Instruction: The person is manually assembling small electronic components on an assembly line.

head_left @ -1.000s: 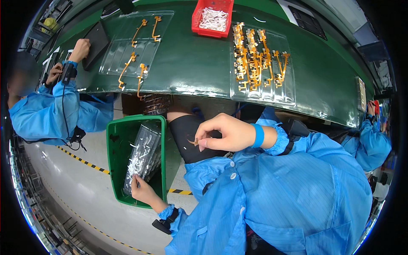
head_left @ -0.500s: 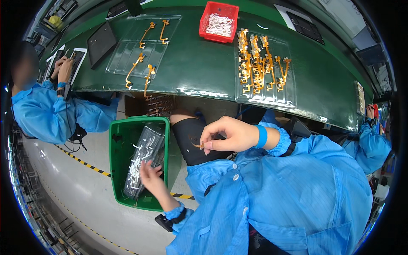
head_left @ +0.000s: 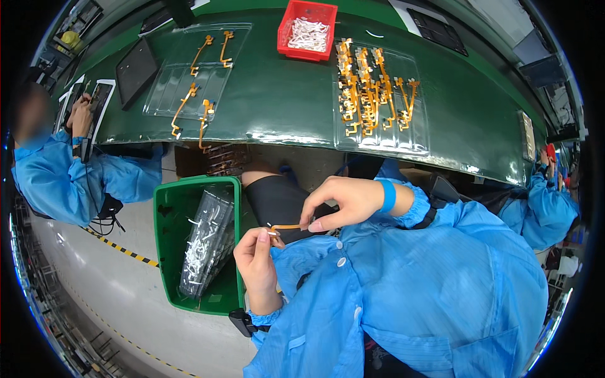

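Flex strip (head_left: 288, 227): we find it slender and orange, with a small white piece at its left end; its right end is largely covered by fingers.
Position of strip: held nearly level between the two hands, above the person's lap, just to the right of the green bin (head_left: 169, 214).
Left grip (head_left: 257, 261): thumb and forefinger pressed together, pinching the strip's left end.
Right grip (head_left: 343, 201): thumb and fingertips closed on the strip's right end, the back of the hand uppermost.
Bin contents: we record a clear plastic tray lying at a slant, strewn with white scraps (head_left: 196, 249).
Counter (head_left: 283, 94): green; we see four similar orange strips at the left clear tray (head_left: 165, 94), a dense group on the right clear tray (head_left: 417, 135), and white pieces (head_left: 309, 33) in a red box (head_left: 305, 54).
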Tool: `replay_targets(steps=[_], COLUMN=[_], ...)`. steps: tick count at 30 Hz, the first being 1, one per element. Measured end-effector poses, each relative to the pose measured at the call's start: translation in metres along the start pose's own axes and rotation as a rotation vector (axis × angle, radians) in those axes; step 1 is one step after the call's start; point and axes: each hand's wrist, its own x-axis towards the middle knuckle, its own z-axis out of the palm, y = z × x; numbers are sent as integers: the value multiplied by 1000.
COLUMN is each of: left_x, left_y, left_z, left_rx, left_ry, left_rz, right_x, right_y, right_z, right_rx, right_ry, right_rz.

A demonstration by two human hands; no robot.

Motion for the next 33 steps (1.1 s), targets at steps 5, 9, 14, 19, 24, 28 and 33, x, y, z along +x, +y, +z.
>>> replay_targets(steps=[5, 9, 14, 19, 24, 28, 33], left_x=[4, 3, 6, 1, 2, 4, 6], left_y=[16, 20, 11, 7, 11, 13, 12], left_z=[25, 30, 45, 44, 42, 46, 44], left_rx=[214, 322, 875, 1153, 1215, 1165, 1137], left_ry=[-128, -118, 335, 111, 22, -29, -53], left_rz=[-70, -42, 751, 936, 886, 842, 847], right_x=[9, 10, 6, 4, 5, 4, 2], right_y=[3, 1, -7, -10, -5, -3, -5], right_z=[-1, 0, 2, 5, 9, 6, 3], right_rx=[190, 133, 33, -75, -134, -187, -221], right_ry=[-71, -123, 15, 42, 84, 75, 24], right_rz=[66, 69, 39, -81, -154, -143, -107])
